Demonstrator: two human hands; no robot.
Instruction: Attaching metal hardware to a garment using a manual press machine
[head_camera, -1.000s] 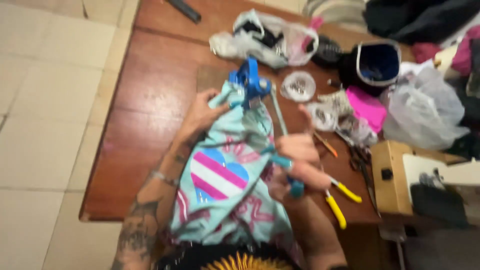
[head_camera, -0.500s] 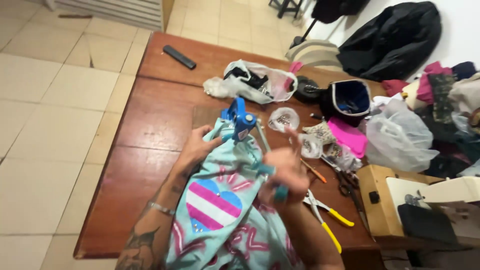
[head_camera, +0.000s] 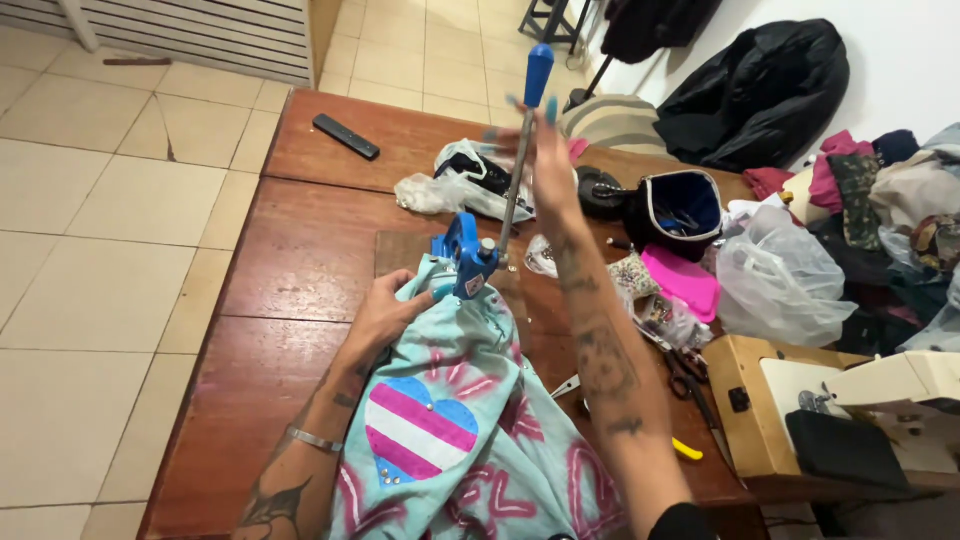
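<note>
- The right hand (head_camera: 545, 150) is raised above the blue hand press (head_camera: 465, 258), its fingers curled round the upper part of the press's long metal lever (head_camera: 515, 190), just below the lever's blue grip (head_camera: 539, 72), which points up and slightly away from the person.
- The left hand (head_camera: 385, 312) lies flat just left of the press, fingers together and pressed down on the pale turquoise garment (head_camera: 470, 420), the fingertips touching the press's base.
- The press stands upright on a small wooden board (head_camera: 400, 252), with the garment's top edge fed into it.
- The garment spreads from the press towards the person, painted with pink hearts and a heart striped blue, pink and white (head_camera: 418, 432); small studs sit along that heart's lower edge.
- Everything rests on a dark wooden table (head_camera: 290, 290).
- Beyond the press: a crumpled plastic bag (head_camera: 450, 185) and, further left, a black remote control (head_camera: 345, 136).
- Right of the press: an open black pouch with blue lining (head_camera: 675, 208), a pink pad (head_camera: 682, 282), scissors (head_camera: 688, 375) and a cream sewing machine (head_camera: 880, 385) at the table's right edge.
</note>
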